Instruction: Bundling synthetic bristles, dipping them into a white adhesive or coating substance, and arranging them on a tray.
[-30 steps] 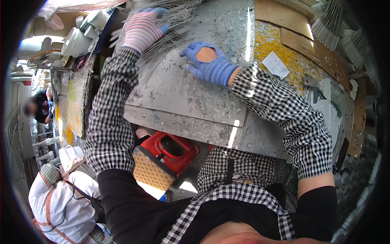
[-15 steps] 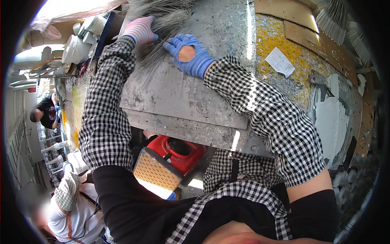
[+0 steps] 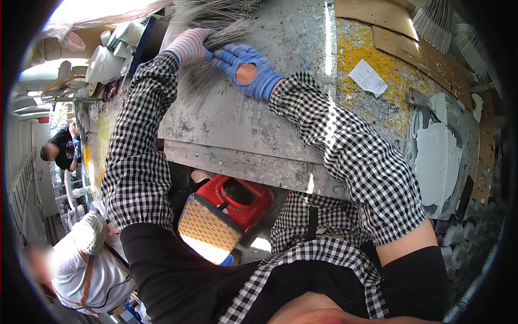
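A loose pile of thin grey wire-like strands (image 3: 216, 16) lies at the far edge of the worktable (image 3: 253, 121). My left hand (image 3: 189, 46), in a pink, white and blue striped glove, is closed around a bunch of these strands, whose ends fan out below it toward me. Close beside it is my right hand (image 3: 247, 71), in a blue glove with a hole over its back. Its fingers are stretched out, their tips against the side of the bunch and almost meeting my left fingers. The palms and the gripped part of the bunch are hidden.
To the right are a paper slip (image 3: 368, 78) on a yellow-spotted surface, a patch of white paste (image 3: 438, 162) and hanging strand bundles (image 3: 433, 24). White tubs (image 3: 103, 65) stand left. Below the table is a red stool (image 3: 245, 208). Two people are at the left.
My left hand has turned and come slightly toward my right hand, and their fingertips now nearly meet at the bunch. The near person at the left has shifted.
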`<state>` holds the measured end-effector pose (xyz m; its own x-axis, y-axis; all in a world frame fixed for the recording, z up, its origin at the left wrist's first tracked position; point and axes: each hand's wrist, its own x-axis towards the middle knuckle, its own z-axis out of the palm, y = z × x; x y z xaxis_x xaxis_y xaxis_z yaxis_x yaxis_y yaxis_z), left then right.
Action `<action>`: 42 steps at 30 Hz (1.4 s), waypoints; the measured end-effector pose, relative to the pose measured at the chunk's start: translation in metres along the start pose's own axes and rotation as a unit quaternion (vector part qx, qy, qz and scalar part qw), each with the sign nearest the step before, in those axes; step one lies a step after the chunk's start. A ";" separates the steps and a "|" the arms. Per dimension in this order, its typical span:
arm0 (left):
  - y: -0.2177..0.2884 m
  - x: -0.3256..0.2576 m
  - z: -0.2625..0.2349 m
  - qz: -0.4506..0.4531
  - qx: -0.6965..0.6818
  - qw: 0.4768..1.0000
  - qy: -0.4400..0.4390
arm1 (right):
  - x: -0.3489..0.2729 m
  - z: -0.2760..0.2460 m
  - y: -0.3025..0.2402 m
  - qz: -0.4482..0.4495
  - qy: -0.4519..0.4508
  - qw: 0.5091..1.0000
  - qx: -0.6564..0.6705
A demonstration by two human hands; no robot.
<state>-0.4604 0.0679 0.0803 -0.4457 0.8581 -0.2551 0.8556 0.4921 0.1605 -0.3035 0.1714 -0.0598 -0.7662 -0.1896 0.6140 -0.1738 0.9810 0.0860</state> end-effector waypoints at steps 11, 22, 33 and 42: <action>0.025 0.010 -0.015 -0.030 0.180 0.983 0.002 | 0.007 -0.024 -0.006 0.103 -0.185 0.977 0.029; 0.052 -0.016 -0.041 -0.024 0.187 0.982 -0.004 | 0.007 -0.018 -0.002 0.152 -0.211 0.963 0.077; 0.041 -0.094 -0.049 -0.100 0.188 0.974 0.075 | -0.006 -0.006 -0.008 0.082 -0.147 0.986 -0.004; 0.017 -0.253 0.032 -0.241 -0.404 0.874 0.118 | -0.017 -0.009 0.009 0.118 -0.065 0.991 0.011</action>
<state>-0.3242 -0.1456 0.1174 -0.8266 0.4818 -0.2909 0.1297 0.6660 0.7346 -0.2864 0.1834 -0.0624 -0.8601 0.0406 0.5086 0.0081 0.9978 -0.0660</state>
